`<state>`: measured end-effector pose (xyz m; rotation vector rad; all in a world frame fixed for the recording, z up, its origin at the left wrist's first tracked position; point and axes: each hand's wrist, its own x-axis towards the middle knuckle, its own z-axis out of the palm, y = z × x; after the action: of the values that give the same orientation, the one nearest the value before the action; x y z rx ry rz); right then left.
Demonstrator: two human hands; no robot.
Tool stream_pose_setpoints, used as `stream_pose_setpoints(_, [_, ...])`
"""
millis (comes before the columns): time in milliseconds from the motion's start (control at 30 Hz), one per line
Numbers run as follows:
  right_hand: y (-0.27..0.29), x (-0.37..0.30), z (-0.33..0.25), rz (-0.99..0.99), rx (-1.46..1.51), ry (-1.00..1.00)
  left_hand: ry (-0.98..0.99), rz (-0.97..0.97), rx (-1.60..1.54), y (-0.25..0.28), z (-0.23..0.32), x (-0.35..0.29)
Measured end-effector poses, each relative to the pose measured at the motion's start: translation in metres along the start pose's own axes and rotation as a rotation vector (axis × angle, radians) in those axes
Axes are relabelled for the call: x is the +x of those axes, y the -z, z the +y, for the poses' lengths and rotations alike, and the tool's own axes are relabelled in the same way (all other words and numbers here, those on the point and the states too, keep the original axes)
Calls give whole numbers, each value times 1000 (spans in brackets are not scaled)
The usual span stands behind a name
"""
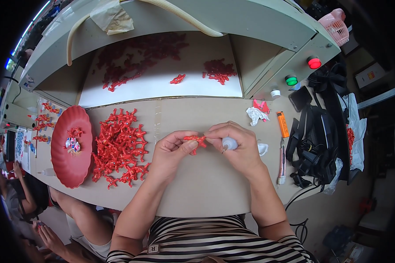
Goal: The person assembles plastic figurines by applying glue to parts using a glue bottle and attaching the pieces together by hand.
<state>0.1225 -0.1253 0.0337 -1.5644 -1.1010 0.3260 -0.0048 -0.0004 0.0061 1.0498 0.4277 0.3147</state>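
Above the bench in front of me, my left hand (173, 151) is closed on a small red plastic figure (200, 140), pinched between thumb and fingers. My right hand (243, 151) is closed around a small whitish bottle (229, 143) with a thin dark tip. Its thumb and forefinger meet the right end of the same figure; whether they pinch a separate small part is too small to tell. Left of my hands lies a heap of similar red figures (118, 144). Beside it, a red scalloped dish (59, 151) holds some red and multicoloured small pieces.
Ahead, a booth with a white floor (162, 90) contains red pieces, with a single red figure (177, 79) near its front. To the right lie crumpled tissue (255, 116), an orange cutter (282, 125), a craft knife (281, 164) and a black bag (316, 144). Another person's leg (85, 210) is at lower left.
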Motion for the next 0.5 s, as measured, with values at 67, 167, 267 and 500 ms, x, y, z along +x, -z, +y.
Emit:
stream_pose_setpoints(67, [0, 0, 0, 3, 4, -4, -45, 14, 12, -2, 0, 1])
stream_pose_setpoints(167, [-1, -1, 1, 9, 1, -8, -36, 16, 31, -1, 0, 0])
stream_pose_setpoints(267, [-1, -1, -1, 11, 1, -14, -35, 9, 19, -2, 0, 0])
stream_pose_setpoints(500, [-1, 0, -1, 11, 10, -14, -33, 7, 20, -1, 1, 0])
